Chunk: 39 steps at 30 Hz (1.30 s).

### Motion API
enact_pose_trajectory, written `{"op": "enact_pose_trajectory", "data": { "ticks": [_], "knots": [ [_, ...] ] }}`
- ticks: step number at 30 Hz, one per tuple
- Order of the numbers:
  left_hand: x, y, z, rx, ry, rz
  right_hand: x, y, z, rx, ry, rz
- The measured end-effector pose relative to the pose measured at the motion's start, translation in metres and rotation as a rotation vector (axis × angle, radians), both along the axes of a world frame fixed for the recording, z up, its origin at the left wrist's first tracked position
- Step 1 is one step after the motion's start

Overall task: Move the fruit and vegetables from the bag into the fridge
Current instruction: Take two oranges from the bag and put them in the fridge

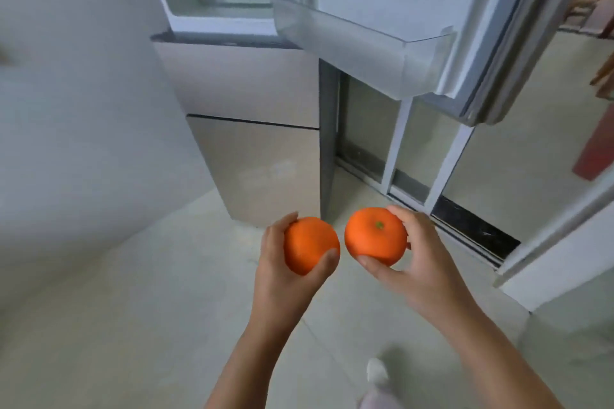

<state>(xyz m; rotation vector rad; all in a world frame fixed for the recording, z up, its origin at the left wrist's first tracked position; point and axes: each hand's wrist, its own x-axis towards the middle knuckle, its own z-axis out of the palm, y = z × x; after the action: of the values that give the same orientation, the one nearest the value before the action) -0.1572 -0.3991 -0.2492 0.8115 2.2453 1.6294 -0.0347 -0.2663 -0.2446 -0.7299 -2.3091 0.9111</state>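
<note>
I hold one orange (310, 244) wrapped in my left hand (282, 272) and a second orange (375, 236) between thumb and fingers of my right hand (418, 262). Neither is stored yet: the open fridge (246, 83) stands ahead, above both hands, its door shelf (358, 43) above my right. The bag is out of sight, so I can't tell what's left.
</note>
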Motion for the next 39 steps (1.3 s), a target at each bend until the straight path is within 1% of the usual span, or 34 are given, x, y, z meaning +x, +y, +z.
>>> {"op": "enact_pose_trajectory", "data": {
  "ticks": [4,8,13,19,24,29,34,39],
  "knots": [
    [-0.04,-0.043,-0.006,0.029,-0.045,0.181,-0.066,-0.018,0.006,0.014,0.001,0.144],
    [-0.09,-0.06,-0.01,0.04,-0.03,0.299,-0.136,-0.024,0.005,0.019,0.012,0.231],
    [-0.169,-0.045,-0.003,0.035,0.002,0.37,-0.221,-0.005,0.002,-0.011,0.041,0.289],
    [-0.265,-0.014,0.036,0.051,0.063,0.393,-0.323,0.037,0.033,-0.072,0.133,0.302],
    [-0.332,0.0,0.047,0.072,0.104,0.428,-0.399,0.062,0.05,-0.067,0.166,0.306],
    [-0.405,0.019,0.047,0.1,0.098,0.396,-0.465,0.075,0.055,-0.062,0.162,0.291],
    [-0.493,0.043,0.051,0.153,0.105,0.273,-0.534,0.089,0.062,-0.008,0.167,0.211],
    [-0.582,0.061,0.074,0.179,0.204,0.138,-0.606,0.101,0.089,0.016,0.212,0.094]
  ]
}}
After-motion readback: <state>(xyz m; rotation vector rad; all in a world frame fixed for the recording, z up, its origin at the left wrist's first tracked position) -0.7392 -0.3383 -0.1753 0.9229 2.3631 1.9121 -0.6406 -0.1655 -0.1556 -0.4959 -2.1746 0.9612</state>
